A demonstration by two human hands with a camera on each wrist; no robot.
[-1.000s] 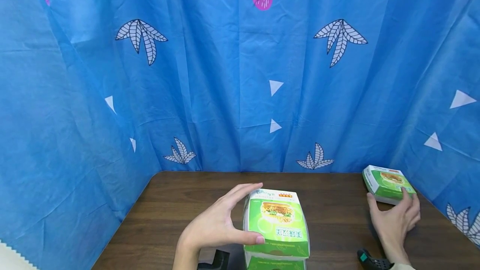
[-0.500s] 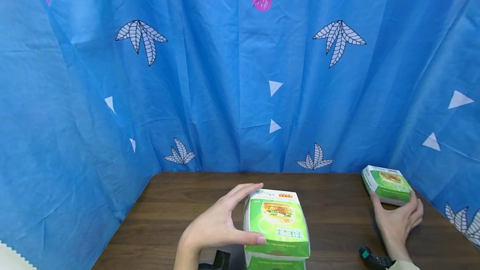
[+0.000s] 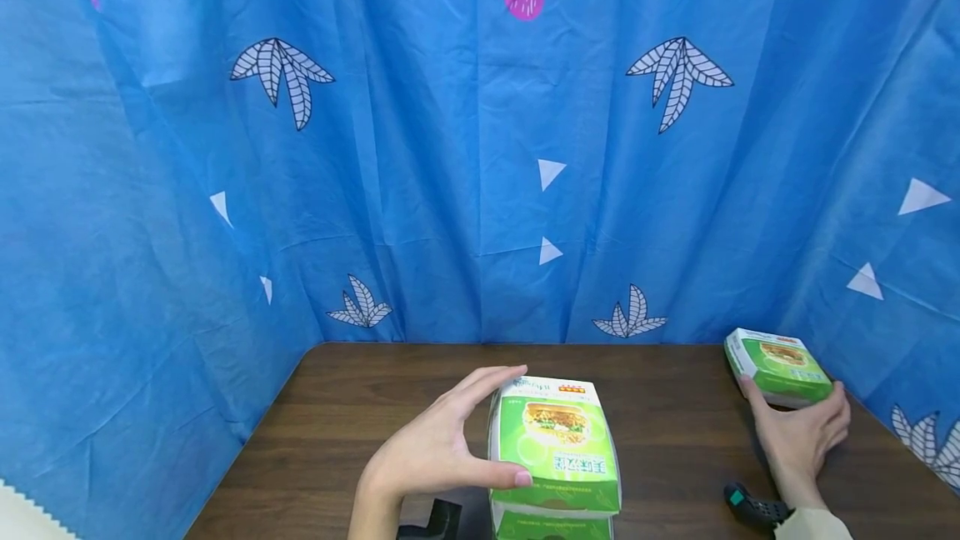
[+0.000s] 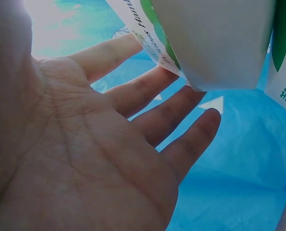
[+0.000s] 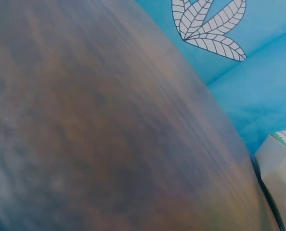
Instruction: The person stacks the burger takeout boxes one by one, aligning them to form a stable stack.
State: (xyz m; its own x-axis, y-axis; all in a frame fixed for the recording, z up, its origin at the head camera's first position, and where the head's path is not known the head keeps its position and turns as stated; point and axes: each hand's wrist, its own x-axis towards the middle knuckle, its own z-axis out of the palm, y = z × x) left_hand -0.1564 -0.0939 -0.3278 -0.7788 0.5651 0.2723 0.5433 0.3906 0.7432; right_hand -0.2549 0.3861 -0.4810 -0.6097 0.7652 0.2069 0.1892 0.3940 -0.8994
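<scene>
Near the front middle in the head view, my left hand (image 3: 435,440) grips the upper green-and-white burger box (image 3: 555,440), thumb across its near left corner and fingers at its far left edge. Beneath it shows a second burger box (image 3: 555,526), mostly cut off by the frame. In the left wrist view the fingertips touch the box's printed side (image 4: 155,36). At the far right, my right hand (image 3: 802,436) holds another burger box (image 3: 783,365) by its near end, thumb on the left, fingers on the right. A blurred brownish shape hides this grip in the right wrist view.
A brown wooden table (image 3: 360,390) lies under everything. Blue patterned curtain (image 3: 435,190) hangs behind it and along both sides. The far right box is close to the curtain. A black wrist strap (image 3: 753,509) sits at the right wrist.
My right hand has shifted slightly right, its fingers moving from the top of the far box to its right side and thumb to its left. The left hand has hardly moved.
</scene>
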